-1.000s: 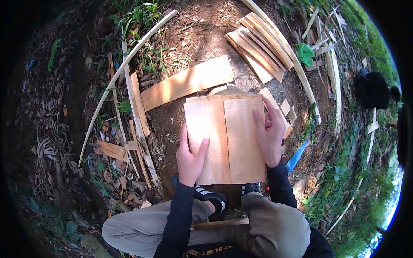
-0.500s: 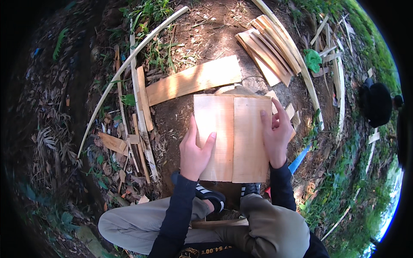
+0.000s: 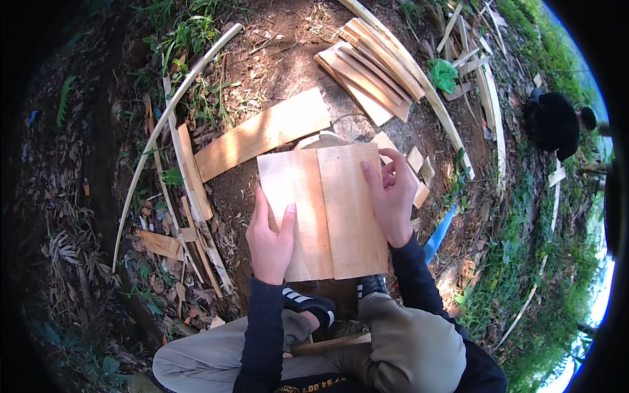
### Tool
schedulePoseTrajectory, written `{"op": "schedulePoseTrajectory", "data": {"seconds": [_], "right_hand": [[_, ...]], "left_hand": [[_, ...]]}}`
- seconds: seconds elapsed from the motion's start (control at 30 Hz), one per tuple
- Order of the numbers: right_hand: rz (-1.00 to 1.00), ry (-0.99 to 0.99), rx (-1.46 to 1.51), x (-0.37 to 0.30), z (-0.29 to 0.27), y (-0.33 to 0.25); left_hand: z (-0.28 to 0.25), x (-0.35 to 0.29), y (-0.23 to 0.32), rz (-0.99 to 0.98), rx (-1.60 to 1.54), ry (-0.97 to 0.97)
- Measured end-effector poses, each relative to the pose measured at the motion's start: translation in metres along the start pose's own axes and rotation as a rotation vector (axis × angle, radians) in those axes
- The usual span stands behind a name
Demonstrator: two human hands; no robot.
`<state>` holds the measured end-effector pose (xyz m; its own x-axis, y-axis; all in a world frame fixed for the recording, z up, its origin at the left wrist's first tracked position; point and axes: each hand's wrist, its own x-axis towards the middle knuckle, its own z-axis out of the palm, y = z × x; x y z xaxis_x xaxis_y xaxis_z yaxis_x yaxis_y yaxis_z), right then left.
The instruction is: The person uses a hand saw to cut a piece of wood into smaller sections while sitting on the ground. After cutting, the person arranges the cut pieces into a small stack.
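Two pale wooden boards lie edge to edge in front of me, the left board and the right board, with a thin straight seam between them. My left hand is closed on the left board's outer edge, its thumb on the face and the other fingers mostly hidden behind. At the upper right, my right hand grips the right board's outer edge, thumb on the face and fingers curled. Both boards are up over my shoes, slightly tilted in view.
A long plank lies on the soil beyond the boards. Farther right sits a stack of thin boards. Small wood offcuts and a blue strip-like object are near my right arm. Long wooden strips flank the left. A person in black is far right.
The whole scene has shifted left in view and turned slightly. Both hands keep their hold on the boards, which now look a little more tilted.
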<state>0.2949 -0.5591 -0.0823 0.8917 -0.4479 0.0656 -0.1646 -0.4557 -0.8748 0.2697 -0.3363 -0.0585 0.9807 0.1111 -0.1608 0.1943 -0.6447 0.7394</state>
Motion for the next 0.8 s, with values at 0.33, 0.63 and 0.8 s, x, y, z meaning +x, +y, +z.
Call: {"op": "schedulePoseTrajectory", "data": {"seconds": [0.33, 0.63, 0.8], "right_hand": [[-0.022, -0.096, -0.141, 0.01, -0.004, -0.006], [0.186, -0.292, 0.462, 0.034, 0.002, 0.029], [0.198, -0.313, 0.375, 0.034, -0.01, 0.031]], "left_hand": [[0.003, 0.016, -0.015, 0.076, 0.244, 0.214], [-0.023, 0.069, -0.034, -0.137, -0.296, -0.213], [-0.025, 0.067, 0.005, 0.338, 0.1, -0.039]]}}
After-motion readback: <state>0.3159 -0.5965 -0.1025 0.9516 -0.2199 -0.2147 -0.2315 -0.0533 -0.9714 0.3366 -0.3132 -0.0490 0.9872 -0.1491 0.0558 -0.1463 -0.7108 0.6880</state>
